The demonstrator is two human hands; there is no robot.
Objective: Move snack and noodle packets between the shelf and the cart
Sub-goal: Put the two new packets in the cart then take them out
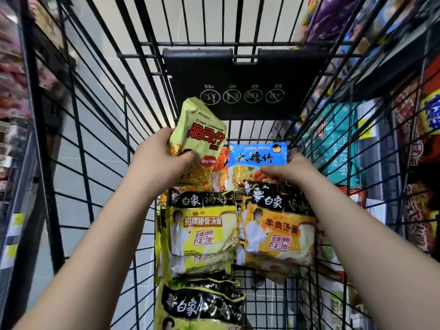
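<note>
- Gripping a pale yellow-green foil snack packet [200,132] printed "Crispy commander", the person's left hand [162,163] holds it raised above the goods in the black wire shopping cart [95,139]. The thumb is clamped on the packet's front and the fingers curl round behind its left edge.
- The snack packet is tilted, its top leaning toward the black plastic seat flap [242,75] at the cart's far end, which bears four round pictograms.
- The right hand [295,170] pinches a blue plastic noodle packet [257,156] at its lower right corner. The thumb lies across the front and the fingers wrap the right edge from behind.
- The blue packet stands nearly upright inside the cart, just to the right of the snack packet. An orange packet [220,172] shows between the two, mostly hidden.
- Nearer the person, two noodle packets with black top bands lie side by side in the cart: a yellow noodle packet [202,229] on the left and an orange-yellow noodle packet [278,234] on the right. The right one overlaps the foot of the blue packet.
- A third black-banded yellow-green packet [200,303] lies nearest the person, at the bottom edge of the view, and more packets show beneath this row.
- Both bare forearms reach into the cart from the near end.
- Through the wire sides, the right-hand shelf [416,151] is packed with red, teal and blue packets. The left-hand shelf [12,79] is blurred, with pink and red goods.
</note>
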